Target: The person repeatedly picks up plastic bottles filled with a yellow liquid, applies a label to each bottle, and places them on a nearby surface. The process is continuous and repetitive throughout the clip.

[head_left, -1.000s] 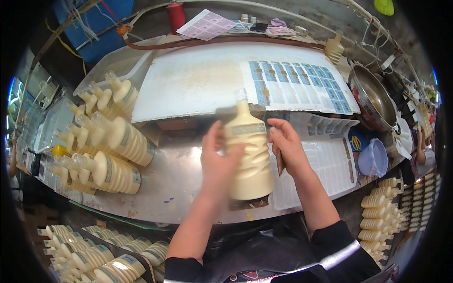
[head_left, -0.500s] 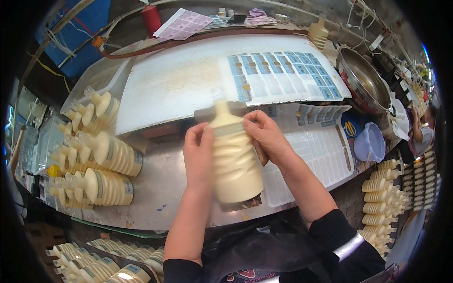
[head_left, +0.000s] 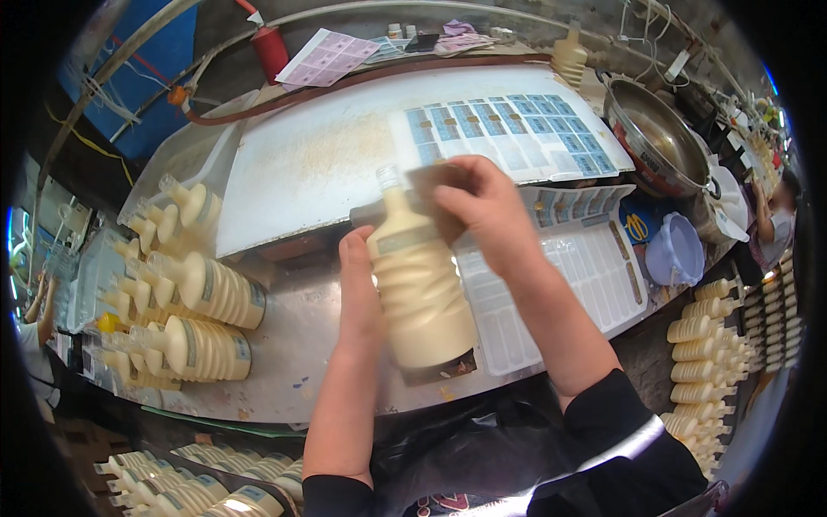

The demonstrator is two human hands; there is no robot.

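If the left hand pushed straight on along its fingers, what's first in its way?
Likely the dark brown block beside the neck of the cream bottle, just beyond the left hand, then the white board. Depth is unclear; the hand might pass above the block.

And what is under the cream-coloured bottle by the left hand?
A dark piece shows past its base, a second dark piece beside its neck; the bottle hides whether they join.
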